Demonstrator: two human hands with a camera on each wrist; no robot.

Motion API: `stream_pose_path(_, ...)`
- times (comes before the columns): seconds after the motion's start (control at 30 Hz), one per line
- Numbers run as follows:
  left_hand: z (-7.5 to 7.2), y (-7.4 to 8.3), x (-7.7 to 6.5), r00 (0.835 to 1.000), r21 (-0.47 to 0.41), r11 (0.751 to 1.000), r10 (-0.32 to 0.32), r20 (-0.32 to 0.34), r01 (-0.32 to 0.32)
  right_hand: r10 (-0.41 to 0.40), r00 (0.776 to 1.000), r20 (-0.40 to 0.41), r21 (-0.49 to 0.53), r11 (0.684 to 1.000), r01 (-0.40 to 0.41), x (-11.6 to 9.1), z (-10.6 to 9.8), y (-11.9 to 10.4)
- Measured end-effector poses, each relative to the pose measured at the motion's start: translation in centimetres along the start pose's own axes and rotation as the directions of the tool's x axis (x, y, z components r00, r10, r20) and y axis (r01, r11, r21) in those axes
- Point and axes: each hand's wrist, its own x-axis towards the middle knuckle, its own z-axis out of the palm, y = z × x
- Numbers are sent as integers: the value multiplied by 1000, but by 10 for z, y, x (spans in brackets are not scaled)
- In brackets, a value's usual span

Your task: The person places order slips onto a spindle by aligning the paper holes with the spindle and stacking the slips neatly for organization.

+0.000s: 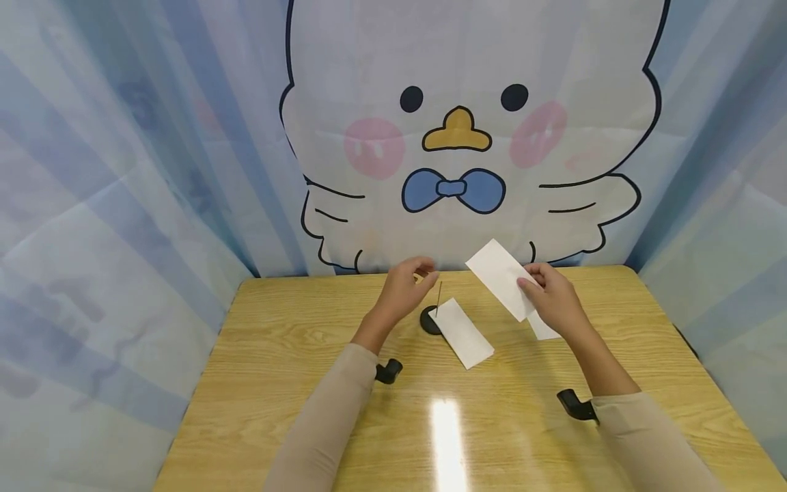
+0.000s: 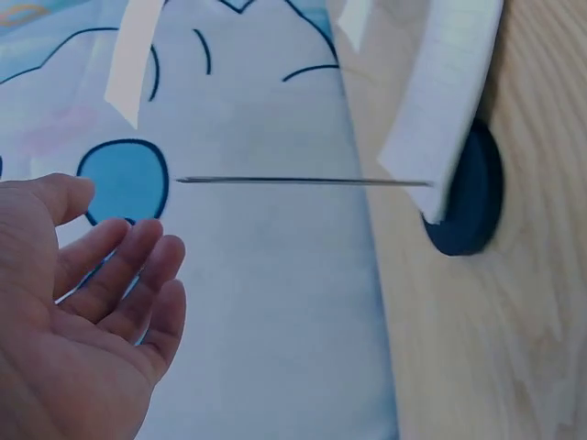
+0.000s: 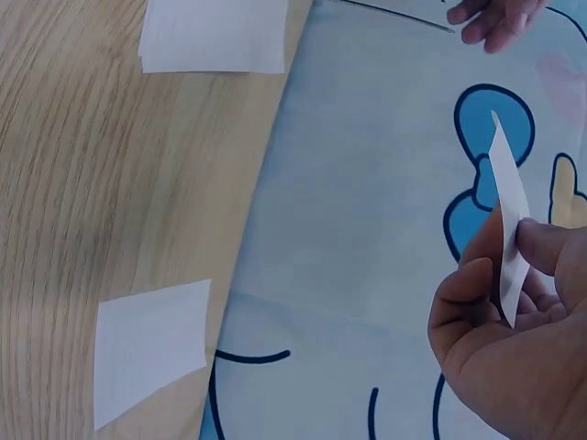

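A bill spike stands on the table, with a round black base (image 1: 427, 322) and a thin upright metal needle (image 2: 303, 181). Several white paper slips (image 1: 464, 336) are speared on it by one corner and lie low, against the base. My left hand (image 1: 406, 288) hovers beside the needle's tip, fingers loosely bent and holding nothing. Between thumb and fingers, my right hand (image 1: 555, 298) pinches another white paper slip (image 1: 499, 277), raised above the table and right of the needle. Beneath that hand, more white paper (image 3: 151, 353) lies on the wood, partly hidden in the head view.
The wooden table (image 1: 295, 383) ends at a curtain (image 1: 455, 239) printed with a cartoon bird. Side curtains (image 1: 111, 273) hang along the left and right. Black wrist-worn pieces (image 1: 390, 372) stick out by both sleeves.
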Motion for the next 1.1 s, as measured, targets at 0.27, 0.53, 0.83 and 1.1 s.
stream_pose_path(0.27,-1,16,8,1000,-84,996,-12,-5,11,-12,1000,28,43,999,11,1,10,-17)
stream_pose_path(0.53,0,24,14,997,-204,977,-72,-40,62,-15,999,51,79,997,11,6,24,-27)
stream_pose_path(0.83,0,25,14,990,-222,969,-125,-60,109,-8,996,88,64,998,2,7,30,-30)
stream_pose_path(1.1,1,22,15,987,-191,972,-149,-62,135,-12,993,115,32,999,9,8,35,-22)
